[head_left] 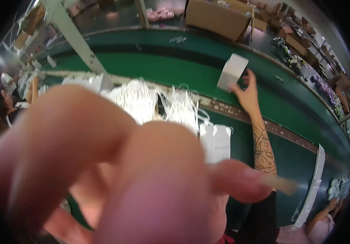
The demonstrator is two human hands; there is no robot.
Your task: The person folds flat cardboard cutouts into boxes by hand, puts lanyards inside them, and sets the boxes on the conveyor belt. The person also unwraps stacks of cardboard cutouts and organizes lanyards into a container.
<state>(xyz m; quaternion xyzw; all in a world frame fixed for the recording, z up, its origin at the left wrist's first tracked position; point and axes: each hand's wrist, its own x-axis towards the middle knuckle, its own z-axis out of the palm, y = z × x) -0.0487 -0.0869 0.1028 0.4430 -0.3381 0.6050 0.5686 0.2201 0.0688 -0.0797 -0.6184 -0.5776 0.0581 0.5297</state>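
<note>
Very close to the camera and blurred, my left hand covers much of the lower left of the head view. Its fingers are bent but apart, one with a long nail pointing right, and nothing shows between them. On the far side of the bench, my right hand has its thumb against the lower corner of a white box, with its other fingers curved by the right edge. The box is slightly tilted over the green conveyor belt. A tattooed forearm leads back from this hand.
Bundles of white cords and a white printed packet lie before the belt. A pale post rises at left. A long white strip lies at right. A cardboard carton stands beyond. Other people work at both sides.
</note>
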